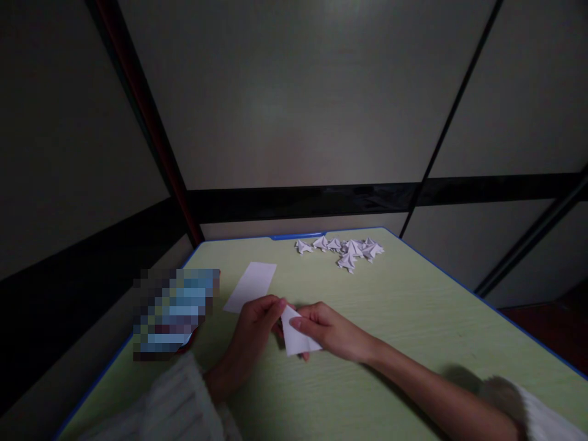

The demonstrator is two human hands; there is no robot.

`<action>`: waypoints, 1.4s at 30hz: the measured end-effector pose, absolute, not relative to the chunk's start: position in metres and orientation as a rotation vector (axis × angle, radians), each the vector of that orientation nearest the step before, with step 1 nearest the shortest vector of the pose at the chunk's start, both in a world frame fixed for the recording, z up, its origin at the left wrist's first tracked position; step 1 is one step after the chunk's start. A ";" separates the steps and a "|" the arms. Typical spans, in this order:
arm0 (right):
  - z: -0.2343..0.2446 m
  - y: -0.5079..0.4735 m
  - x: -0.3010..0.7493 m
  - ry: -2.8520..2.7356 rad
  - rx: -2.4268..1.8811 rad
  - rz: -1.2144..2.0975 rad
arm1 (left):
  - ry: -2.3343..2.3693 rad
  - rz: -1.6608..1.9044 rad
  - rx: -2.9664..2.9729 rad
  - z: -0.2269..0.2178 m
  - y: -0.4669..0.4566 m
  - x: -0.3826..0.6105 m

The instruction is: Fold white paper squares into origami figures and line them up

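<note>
A small white folded paper piece [296,337] lies on the pale green table [404,318] between my two hands. My left hand [250,337] pinches its top edge with fingers closed. My right hand [333,334] presses on the paper's right side, fingertips together on it. Both wrists wear white knitted sleeves.
A flat white paper slip [252,285] lies just behind my left hand. Several folded white paper figures [349,250] sit in a cluster at the far edge. A blurred-out blue object [177,312] rests at the table's left edge. Dark frame bars and panels stand behind.
</note>
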State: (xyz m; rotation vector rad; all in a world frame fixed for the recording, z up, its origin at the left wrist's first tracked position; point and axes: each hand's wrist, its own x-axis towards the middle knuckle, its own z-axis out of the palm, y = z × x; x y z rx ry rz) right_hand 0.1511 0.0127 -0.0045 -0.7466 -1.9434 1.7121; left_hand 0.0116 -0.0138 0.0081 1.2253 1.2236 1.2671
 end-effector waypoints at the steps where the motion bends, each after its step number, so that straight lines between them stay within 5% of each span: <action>1: -0.005 0.013 0.151 -1.943 -0.747 1.708 | 1.227 1.262 1.232 0.007 -0.013 0.011; 33: -0.005 0.015 0.153 -1.931 -0.642 1.850 | 1.156 1.132 1.316 -0.005 -0.008 0.008; 42: -0.007 0.018 0.152 -1.691 -0.771 1.669 | 1.041 0.815 1.514 -0.015 -0.007 0.006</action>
